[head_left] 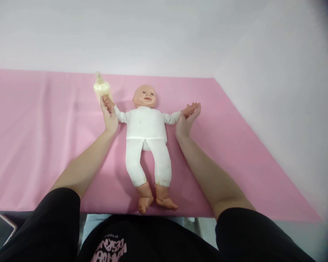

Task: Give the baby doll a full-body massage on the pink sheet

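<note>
Your left hand (110,120) has its grip closed around one hand of the doll (146,123), and your right hand (184,125) has its grip around the other, so both doll arms are spread wide. The doll lies face up between your forearms on the pink table (30,145), head away from you and feet near the close edge. A milk bottle (101,88) is just beyond your left fingers; you cannot tell whether they touch.
</note>
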Motion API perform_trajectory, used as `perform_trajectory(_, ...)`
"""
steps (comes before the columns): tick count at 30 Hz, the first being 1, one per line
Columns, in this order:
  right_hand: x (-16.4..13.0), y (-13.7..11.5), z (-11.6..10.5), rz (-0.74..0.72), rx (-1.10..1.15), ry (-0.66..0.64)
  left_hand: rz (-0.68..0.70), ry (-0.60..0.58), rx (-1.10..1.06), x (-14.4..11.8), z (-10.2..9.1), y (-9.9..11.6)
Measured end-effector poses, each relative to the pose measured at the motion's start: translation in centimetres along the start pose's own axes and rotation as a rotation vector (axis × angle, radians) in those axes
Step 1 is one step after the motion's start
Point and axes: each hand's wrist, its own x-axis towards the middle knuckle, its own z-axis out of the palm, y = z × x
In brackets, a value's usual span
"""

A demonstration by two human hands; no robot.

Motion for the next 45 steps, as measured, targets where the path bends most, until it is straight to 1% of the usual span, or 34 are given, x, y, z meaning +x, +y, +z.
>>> perform_trajectory(3, -0.3, -1.8, 0.2, -0.115, -0.047, -0.093, 0.097, -0.019, 0.112, -0.3, 0.2, 0.8)
perform_trajectory(4, -0.5, -2.6, 0.3, -0.157, -0.067, -0.142, 0.143, -0.054, 0.153, -0.4, 0.3, 1.2)
perform_trajectory(8, -1.2, -5.7, 0.6, -0.269, -0.138, -0.389, 0.294, -0.249, 0.308, -1.1, 1.2, 2.7)
perform_trajectory(11, -1.5, -7.1, 0.6, -0.320, -0.217, -0.606, 0.357, -0.444, 0.413, -1.4, 1.8, 3.7)
perform_trajectory(13, -1.4, -7.5, 0.6, -0.339, -0.259, -0.684, 0.372, -0.544, 0.460, -1.6, 2.0, 4.2)
perform_trajectory(15, -1.4, -7.6, 0.6, -0.350, -0.270, -0.702, 0.373, -0.577, 0.484, -1.6, 2.1, 4.5)
perform_trajectory(19, -1.4, -7.3, 0.7, -0.352, -0.251, -0.676, 0.380, -0.546, 0.476, -1.7, 2.0, 4.5)
perform_trajectory(21, -1.4, -6.9, 0.7, -0.333, -0.246, -0.624, 0.367, -0.485, 0.437, -1.7, 1.9, 4.2)
perform_trajectory(23, -1.4, -6.4, 0.6, -0.311, -0.228, -0.547, 0.329, -0.386, 0.370, -1.6, 1.7, 3.7)
perform_trajectory(27, -1.0, -4.7, 0.4, -0.269, -0.125, -0.357, 0.199, -0.134, 0.207, -1.1, 1.0, 2.1)
perform_trajectory(30, -0.3, -2.2, 0.3, -0.233, -0.099, -0.208, 0.063, 0.033, 0.113, -0.4, 0.5, 0.0)
perform_trajectory(33, 0.2, 1.5, 0.2, -0.144, -0.049, -0.039, -0.095, 0.153, 0.001, 0.2, 0.0, -2.4)
perform_trajectory(36, 0.4, 5.3, 0.1, 0.030, -0.013, 0.102, -0.182, 0.207, -0.047, 0.5, -0.4, -4.7)
perform_trajectory(38, 0.4, 6.9, 0.0, 0.149, 0.005, 0.154, -0.189, 0.214, -0.030, 0.6, -0.6, -5.7)
perform_trajectory(39, 0.5, 7.2, 0.0, 0.182, 0.011, 0.160, -0.182, 0.216, -0.013, 0.7, -0.7, -5.9)
perform_trajectory(41, 0.4, 6.6, -0.1, 0.172, 0.020, 0.135, -0.144, 0.213, 0.027, 0.6, -0.6, -5.5)
perform_trajectory(43, 0.4, 4.7, 0.0, 0.078, 0.031, 0.066, -0.078, 0.184, 0.063, 0.5, -0.3, -4.3)
perform_trajectory(45, 0.1, 1.9, 0.1, -0.042, 0.024, -0.051, 0.003, 0.119, 0.100, 0.1, 0.1, -2.5)
